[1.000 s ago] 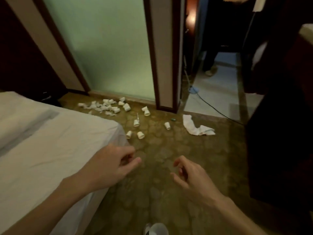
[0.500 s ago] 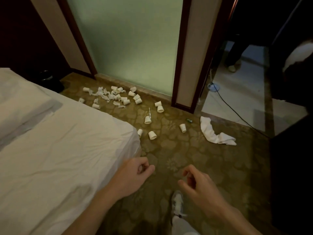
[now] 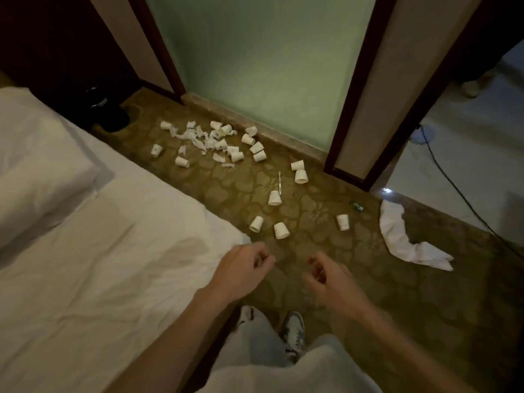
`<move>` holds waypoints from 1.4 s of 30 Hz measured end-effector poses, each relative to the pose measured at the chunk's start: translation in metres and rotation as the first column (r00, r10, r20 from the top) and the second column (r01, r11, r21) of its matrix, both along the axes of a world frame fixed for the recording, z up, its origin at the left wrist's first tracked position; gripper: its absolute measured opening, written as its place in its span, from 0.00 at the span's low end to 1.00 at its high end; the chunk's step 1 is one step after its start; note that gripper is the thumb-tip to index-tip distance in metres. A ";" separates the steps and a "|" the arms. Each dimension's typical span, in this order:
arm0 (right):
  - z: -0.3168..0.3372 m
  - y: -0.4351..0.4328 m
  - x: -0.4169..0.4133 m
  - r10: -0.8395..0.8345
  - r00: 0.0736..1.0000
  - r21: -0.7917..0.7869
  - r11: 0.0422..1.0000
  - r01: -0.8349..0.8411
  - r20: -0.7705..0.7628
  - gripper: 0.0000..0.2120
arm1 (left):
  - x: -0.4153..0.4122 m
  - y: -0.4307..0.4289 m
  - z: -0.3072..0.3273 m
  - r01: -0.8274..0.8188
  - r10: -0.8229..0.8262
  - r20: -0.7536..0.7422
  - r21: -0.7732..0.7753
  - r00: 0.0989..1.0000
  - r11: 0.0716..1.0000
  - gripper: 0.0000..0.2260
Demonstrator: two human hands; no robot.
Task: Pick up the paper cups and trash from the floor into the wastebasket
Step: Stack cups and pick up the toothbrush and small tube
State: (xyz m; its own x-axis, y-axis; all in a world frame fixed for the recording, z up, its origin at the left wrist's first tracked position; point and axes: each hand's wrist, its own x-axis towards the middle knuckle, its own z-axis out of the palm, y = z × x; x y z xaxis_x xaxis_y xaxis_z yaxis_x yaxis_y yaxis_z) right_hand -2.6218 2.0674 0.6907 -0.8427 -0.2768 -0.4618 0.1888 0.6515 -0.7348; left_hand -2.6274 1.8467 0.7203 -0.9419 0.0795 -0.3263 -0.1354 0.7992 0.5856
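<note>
Closer now to the cups (image 3: 281, 230), left hand (image 3: 243, 272) and right hand (image 3: 330, 279) are hovering, fingers (image 3: 262, 258) loosely curled, holding nothing. They are lying on the floor (image 3: 320, 214) ahead; nesting the nearest first is looking wisest.

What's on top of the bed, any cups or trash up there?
Only a pillow lies on the bed; the paper cups all show on the floor. The left forearm covers a strip near the bed's edge.

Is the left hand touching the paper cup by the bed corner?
Apart. The head view shows bare carpet between the left hand and that paper cup; the hand holds nothing.
</note>
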 end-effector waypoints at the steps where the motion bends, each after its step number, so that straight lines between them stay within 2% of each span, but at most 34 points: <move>1: -0.003 -0.002 -0.019 0.008 1.000 0.014 1.000 -0.008 0.005 0.10 | -0.016 -0.003 -0.006 -0.035 0.035 0.003 0.001 0.999 0.999 0.09; 6: -0.039 -0.014 -0.105 0.004 0.994 0.048 0.999 -0.009 0.107 0.09 | -0.103 -0.018 -0.059 -0.102 0.085 0.144 0.114 0.986 0.988 0.08; 12: -0.128 -0.029 -0.201 -0.110 0.964 0.110 0.990 0.085 0.244 0.10 | -0.213 -0.024 -0.172 -0.126 0.081 0.335 0.115 0.939 0.985 0.07; 18: -0.274 -0.040 -0.274 -0.144 0.901 0.148 0.985 0.090 0.410 0.04 | -0.285 -0.020 -0.324 -0.097 0.060 0.433 0.064 0.899 0.993 0.06; 24: -0.441 -0.033 -0.319 -0.146 0.874 0.121 0.988 0.100 0.463 0.10 | -0.321 -0.001 -0.492 -0.072 0.049 0.533 0.022 0.845 0.997 0.08; 27: -0.529 -0.025 -0.335 -0.131 0.866 0.105 0.990 0.091 0.483 0.09 | -0.323 0.014 -0.578 -0.171 0.135 0.576 0.007 0.806 0.985 0.10; 30: -0.613 -0.015 -0.351 -0.078 0.858 0.094 0.995 0.035 0.508 0.13 | -0.329 0.025 -0.662 -0.306 0.255 0.609 -0.021 0.751 0.952 0.18; 35: -0.713 -0.016 -0.371 0.002 0.870 0.042 0.999 -0.026 0.492 0.16 | -0.333 0.029 -0.761 -0.569 0.491 0.569 -0.049 0.660 0.821 0.30; 37: -0.743 -0.024 -0.378 0.010 0.882 0.025 0.999 -0.025 0.472 0.18 | -0.333 0.024 -0.787 -0.626 0.548 0.539 -0.049 0.640 0.778 0.33; 42: -0.794 -0.035 -0.380 -0.009 0.913 0.018 1.000 0.002 0.409 0.19 | -0.332 0.025 -0.834 -0.585 0.505 0.444 0.057 0.741 0.809 0.29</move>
State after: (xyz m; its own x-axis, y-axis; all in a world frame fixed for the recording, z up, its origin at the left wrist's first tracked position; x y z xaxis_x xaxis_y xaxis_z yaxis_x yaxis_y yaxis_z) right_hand -3.0013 2.0323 -0.1037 -0.5807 -0.2619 -0.7709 0.4739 0.6611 -0.5816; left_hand -2.9597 1.8716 -0.1141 -0.6363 -0.3126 -0.7053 -0.7614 0.4014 0.5090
